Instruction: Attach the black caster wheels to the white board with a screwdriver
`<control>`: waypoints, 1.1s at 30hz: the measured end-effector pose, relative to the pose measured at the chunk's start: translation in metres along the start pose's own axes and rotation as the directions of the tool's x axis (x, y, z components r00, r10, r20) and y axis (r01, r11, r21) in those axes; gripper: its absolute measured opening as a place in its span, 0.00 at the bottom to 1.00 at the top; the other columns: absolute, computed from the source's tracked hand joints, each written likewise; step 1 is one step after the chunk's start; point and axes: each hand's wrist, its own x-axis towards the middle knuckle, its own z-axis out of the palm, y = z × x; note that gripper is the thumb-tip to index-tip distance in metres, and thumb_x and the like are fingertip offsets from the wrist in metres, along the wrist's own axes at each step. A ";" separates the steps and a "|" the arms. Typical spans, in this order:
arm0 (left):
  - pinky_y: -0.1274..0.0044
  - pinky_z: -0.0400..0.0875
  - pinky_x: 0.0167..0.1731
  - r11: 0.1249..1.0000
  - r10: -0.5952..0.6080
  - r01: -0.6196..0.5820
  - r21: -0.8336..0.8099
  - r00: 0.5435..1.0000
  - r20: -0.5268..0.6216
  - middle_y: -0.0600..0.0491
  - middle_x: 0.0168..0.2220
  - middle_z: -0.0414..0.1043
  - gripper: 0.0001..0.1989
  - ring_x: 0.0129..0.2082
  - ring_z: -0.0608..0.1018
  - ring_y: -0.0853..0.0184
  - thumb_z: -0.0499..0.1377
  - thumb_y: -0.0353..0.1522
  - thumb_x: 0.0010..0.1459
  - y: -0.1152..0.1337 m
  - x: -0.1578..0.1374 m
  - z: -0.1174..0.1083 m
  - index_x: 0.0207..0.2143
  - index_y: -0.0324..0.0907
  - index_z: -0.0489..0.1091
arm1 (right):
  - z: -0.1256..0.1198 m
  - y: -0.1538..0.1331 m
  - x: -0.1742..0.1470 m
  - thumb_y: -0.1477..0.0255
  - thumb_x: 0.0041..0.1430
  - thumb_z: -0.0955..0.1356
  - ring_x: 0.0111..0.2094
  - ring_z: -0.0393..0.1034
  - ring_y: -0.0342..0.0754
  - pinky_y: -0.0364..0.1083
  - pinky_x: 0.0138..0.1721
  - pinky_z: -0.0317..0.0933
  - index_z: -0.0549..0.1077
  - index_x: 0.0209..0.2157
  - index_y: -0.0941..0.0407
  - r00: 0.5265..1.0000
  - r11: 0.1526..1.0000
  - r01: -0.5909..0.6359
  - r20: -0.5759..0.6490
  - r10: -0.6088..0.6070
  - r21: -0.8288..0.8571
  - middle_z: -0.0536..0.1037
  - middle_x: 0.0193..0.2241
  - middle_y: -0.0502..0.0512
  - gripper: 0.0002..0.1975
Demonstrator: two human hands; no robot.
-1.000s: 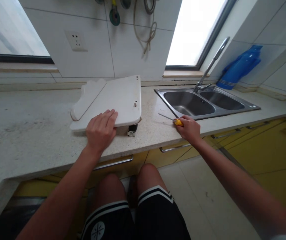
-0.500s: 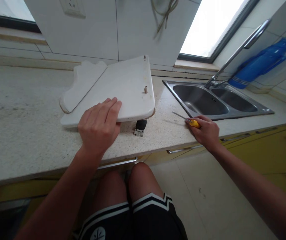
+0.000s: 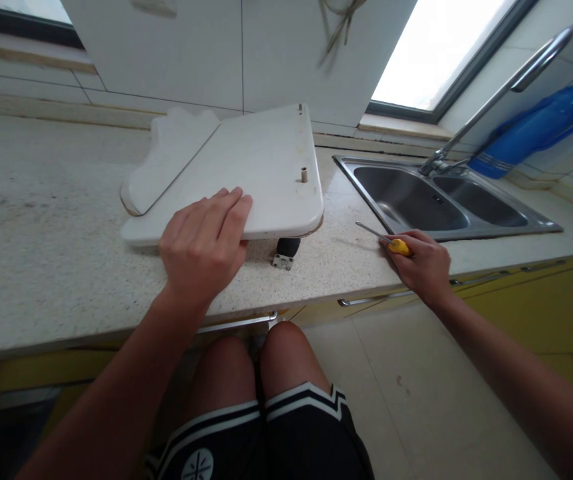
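A white board (image 3: 271,153) with rounded corners lies slightly raised above the countertop. Two short pegs stand up near its right edge, the nearer peg (image 3: 304,175) being brownish. On its left part rests a smaller white piece (image 3: 179,147) with a wavy edge. My left hand (image 3: 203,243) grips the board's front edge, fingers on top and thumb underneath. Below the board's front right corner shows a black caster (image 3: 287,247) with a metal plate (image 3: 283,262). In my right hand (image 3: 423,260), resting by the counter's front edge, is a screwdriver (image 3: 399,247) with a yellow handle, its shaft pointing left.
A double steel sink (image 3: 411,200) with a tall faucet (image 3: 496,100) is set in the speckled countertop (image 3: 41,233) on the right. Behind it stands a blue thermos-like container (image 3: 536,127). Yellow cabinets with metal handles (image 3: 376,298) run below.
The camera view has shifted slightly, so the scene sits a little further right and higher. Both hands keep the same holds on the board and the screwdriver.
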 end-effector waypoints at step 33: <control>0.64 0.80 0.55 0.999 0.010 -0.011 0.035 1.000 0.023 0.43 0.60 0.83 0.29 0.59 0.85 0.51 0.58 0.22 0.62 0.001 0.003 -0.004 0.65 0.42 0.71 | -0.001 -0.001 -0.005 0.57 0.72 0.69 0.41 0.80 0.54 0.52 0.40 0.68 0.88 0.50 0.50 0.995 0.995 0.075 -0.064 -0.071 0.064 0.85 0.44 0.59 0.18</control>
